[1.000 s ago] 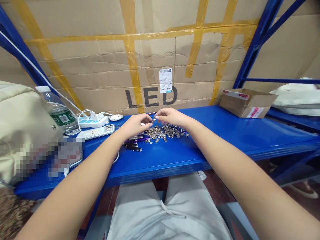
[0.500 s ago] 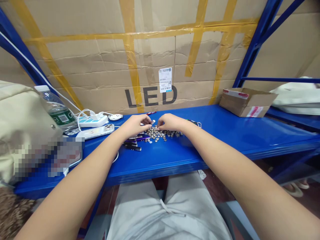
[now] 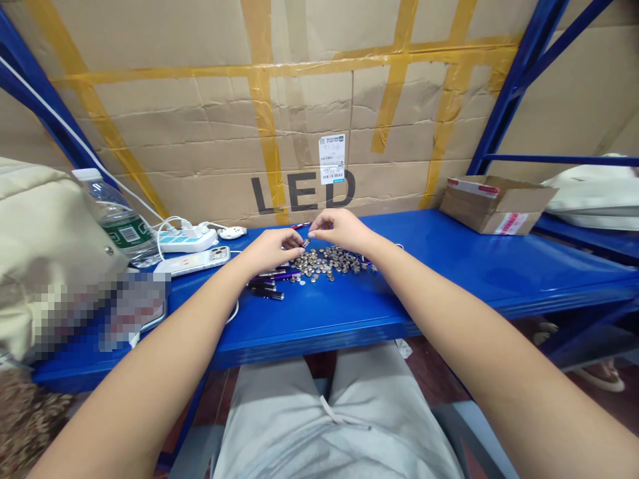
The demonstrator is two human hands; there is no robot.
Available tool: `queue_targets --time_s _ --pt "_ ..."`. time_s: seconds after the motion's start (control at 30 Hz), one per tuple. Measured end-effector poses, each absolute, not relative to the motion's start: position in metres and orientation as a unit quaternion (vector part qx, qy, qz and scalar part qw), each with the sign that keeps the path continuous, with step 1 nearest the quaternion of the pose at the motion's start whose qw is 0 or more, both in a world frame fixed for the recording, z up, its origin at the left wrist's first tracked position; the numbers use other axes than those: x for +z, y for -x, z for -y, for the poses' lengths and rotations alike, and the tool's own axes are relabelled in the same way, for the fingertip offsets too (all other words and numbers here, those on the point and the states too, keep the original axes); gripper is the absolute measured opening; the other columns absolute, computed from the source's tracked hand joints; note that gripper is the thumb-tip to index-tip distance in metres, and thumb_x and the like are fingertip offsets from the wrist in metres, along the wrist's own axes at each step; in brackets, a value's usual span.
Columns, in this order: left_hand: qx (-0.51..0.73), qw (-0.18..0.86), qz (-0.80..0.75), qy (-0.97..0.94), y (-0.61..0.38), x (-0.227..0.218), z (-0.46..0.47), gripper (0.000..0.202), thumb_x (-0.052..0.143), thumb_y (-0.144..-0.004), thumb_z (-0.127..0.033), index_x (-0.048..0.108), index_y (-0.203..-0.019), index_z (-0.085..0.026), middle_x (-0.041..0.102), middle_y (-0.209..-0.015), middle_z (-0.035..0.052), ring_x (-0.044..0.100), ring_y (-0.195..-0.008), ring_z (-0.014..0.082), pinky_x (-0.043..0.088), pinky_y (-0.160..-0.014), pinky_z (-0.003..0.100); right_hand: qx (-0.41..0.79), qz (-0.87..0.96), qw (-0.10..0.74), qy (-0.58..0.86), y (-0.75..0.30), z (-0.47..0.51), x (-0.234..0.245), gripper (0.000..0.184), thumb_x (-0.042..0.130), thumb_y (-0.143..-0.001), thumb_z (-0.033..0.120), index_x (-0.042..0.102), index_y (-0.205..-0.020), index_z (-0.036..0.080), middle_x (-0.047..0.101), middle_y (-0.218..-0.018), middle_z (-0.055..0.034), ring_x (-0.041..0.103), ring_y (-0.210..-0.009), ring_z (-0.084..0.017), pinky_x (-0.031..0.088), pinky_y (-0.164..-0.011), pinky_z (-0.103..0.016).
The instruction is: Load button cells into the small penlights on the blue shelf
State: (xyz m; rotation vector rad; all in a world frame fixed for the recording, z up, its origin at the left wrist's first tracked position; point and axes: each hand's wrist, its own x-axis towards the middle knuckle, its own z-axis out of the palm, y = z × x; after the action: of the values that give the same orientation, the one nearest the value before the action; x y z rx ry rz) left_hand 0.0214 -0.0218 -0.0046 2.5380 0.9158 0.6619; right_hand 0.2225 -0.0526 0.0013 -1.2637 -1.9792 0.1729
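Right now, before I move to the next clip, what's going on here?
A person is working at a blue shelf with bare hands. The left hand and right hand meet just above a pile of silver discs, fingertips close around something too small to make out. Dark metal tubes lie left of the pile.

1. My work surface is a blue steel shelf (image 3: pixel 449 283), running left to right in front of me.
2. Right ahead of me lies a loose heap of small round metal discs (image 3: pixel 327 264).
3. Just left of the heap, nearer me, lie slim dark tubes (image 3: pixel 266 290).
4. Farther left I have a phone in a white case (image 3: pixel 192 261) and a white power strip (image 3: pixel 187 241).
5. At the far left stands a water bottle (image 3: pixel 120 219).
6. At the far right, against the back, sits an open cardboard box (image 3: pixel 492 209).
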Motion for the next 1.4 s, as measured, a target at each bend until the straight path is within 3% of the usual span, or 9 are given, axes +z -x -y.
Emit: queue_targets --time_s 0.13,0.57,0.73,1.03,1.4 --pt "0.253 0.227 -0.325 -0.883 -0.022 -0.007 0.02 0.026 0.063 -0.077 -0.036 0.065 -0.095 -0.017 0.071 -0.092 0.0057 0.065 -0.083 0.0186 0.052 -0.077 0.033 0.102 0.783 0.416 0.451 -0.22 0.054 0.0 0.012 0.066 -0.075 0.026 0.067 -0.076 0.015 0.07 -0.081 -0.0046 0.059 -0.072 -0.013 0.044 -0.065 -0.026" --pt "0.273 0.277 -0.325 -0.862 -0.023 -0.008 0.019 0.029 0.066 -0.074 -0.037 0.064 -0.094 -0.016 0.071 -0.091 0.0069 0.066 -0.086 0.0206 0.051 -0.082 0.037 0.048 0.821 0.389 0.414 -0.224 0.053 -0.002 0.015 0.058 -0.081 0.026 0.066 -0.074 0.015 0.066 -0.077 -0.0038 0.058 -0.073 -0.015 0.042 -0.067 -0.028" --pt "0.293 0.25 -0.329 -0.862 -0.022 -0.007 0.017 0.025 0.065 -0.076 -0.034 0.064 -0.095 -0.016 0.071 -0.092 0.0065 0.066 -0.085 0.0193 0.052 -0.08 0.035 0.055 0.815 0.387 0.427 -0.224 0.057 0.002 0.019 0.056 -0.082 0.03 0.065 -0.074 0.016 0.066 -0.076 -0.0038 0.057 -0.072 -0.015 0.042 -0.067 -0.029" --pt "0.299 0.109 -0.28 -0.906 -0.016 -0.005 0.014 0.016 0.059 -0.081 -0.028 0.064 -0.094 -0.019 0.071 -0.092 0.0029 0.065 -0.086 0.0163 0.05 -0.079 0.03 0.059 0.834 0.372 0.403 -0.224 0.061 0.004 0.027 0.049 -0.087 0.033 0.068 -0.08 0.015 0.064 -0.076 -0.0032 0.056 -0.074 -0.015 0.04 -0.069 -0.029" --pt "0.276 0.07 -0.282 -0.916 -0.015 -0.004 0.014 0.017 0.054 -0.084 -0.026 0.063 -0.097 -0.019 0.07 -0.096 0.0035 0.064 -0.09 0.0177 0.049 -0.082 0.031 0.047 0.858 0.322 0.397 -0.222 0.065 0.005 0.026 0.047 -0.088 0.032 0.069 -0.086 0.017 0.066 -0.079 -0.0033 0.051 -0.071 -0.014 0.036 -0.065 -0.028"
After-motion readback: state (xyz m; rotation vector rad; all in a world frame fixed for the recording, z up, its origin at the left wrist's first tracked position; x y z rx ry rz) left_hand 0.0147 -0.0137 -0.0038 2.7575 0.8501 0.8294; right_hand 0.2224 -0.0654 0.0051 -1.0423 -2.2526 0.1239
